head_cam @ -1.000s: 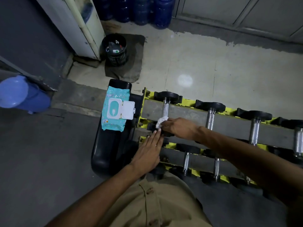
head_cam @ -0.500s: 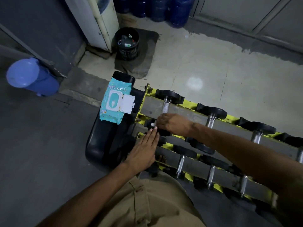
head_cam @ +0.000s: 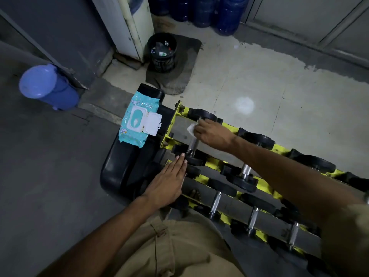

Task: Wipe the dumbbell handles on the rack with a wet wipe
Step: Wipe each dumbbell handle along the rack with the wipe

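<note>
The right hand (head_cam: 214, 134) grips a crumpled white wet wipe (head_cam: 191, 129) and holds it against the far end of the steel handle (head_cam: 192, 145) of the first dumbbell (head_cam: 196, 136), at the left end of the upper row of the rack (head_cam: 279, 149). That dumbbell lies across the rails, its long axis running from the near black weight plate (head_cam: 194, 159) away to the far plate (head_cam: 205, 115), tilted slightly right at the top. The left hand (head_cam: 168, 183) lies flat with its fingers straight and together, its fingertips (head_cam: 182, 157) touching the near plate of the same dumbbell.

The yellow and grey rack stretches from the upper middle down toward the lower right. Its other dumbbells sit side by side in two rows, each parallel to the first, handles pointing away from the person.

Just left of the rack, a teal pack of wipes (head_cam: 137, 120) lies on a black padded bench (head_cam: 127, 164) with its white lid flipped open. Farther off on the floor stand a black waste bin (head_cam: 162, 51) on a dark mat (head_cam: 182, 72), a blue bucket (head_cam: 48, 87) at left, and blue water jugs (head_cam: 201, 11) against the far wall.
</note>
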